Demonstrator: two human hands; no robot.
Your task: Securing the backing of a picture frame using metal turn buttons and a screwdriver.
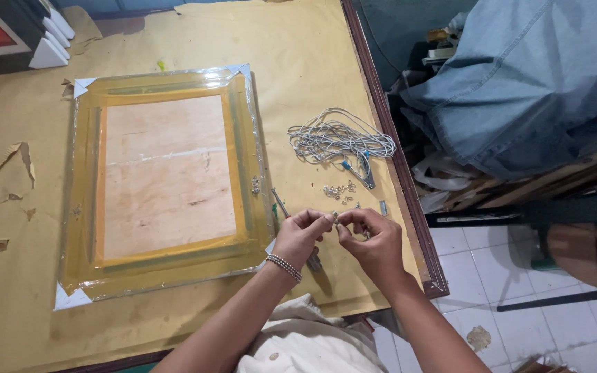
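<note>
Brown paper covered the desk, and both hands met above its near right part. The left hand and the right hand were closed in a pinch, fingertips almost touching each other, and between them they held 1 small metal piece. It was too small to tell its exact shape. The left wrist wore a beaded bracelet.

Just beyond the hands, a little heap of similar small metal pieces lay on the paper. Further back was a loose bundle of white cord, near the right edge of the desk. A thin tool with a green part lay partly under the left hand, just beside the frame.

To the left of the hands lay a picture frame, back side up, wrapped in clear plastic, with white protectors on its 4 corners and a pale board in the middle. At the far left corner of the desk stood more framed items. On the right, beyond the desk, a grey-blue cloth hung over some furniture.
</note>
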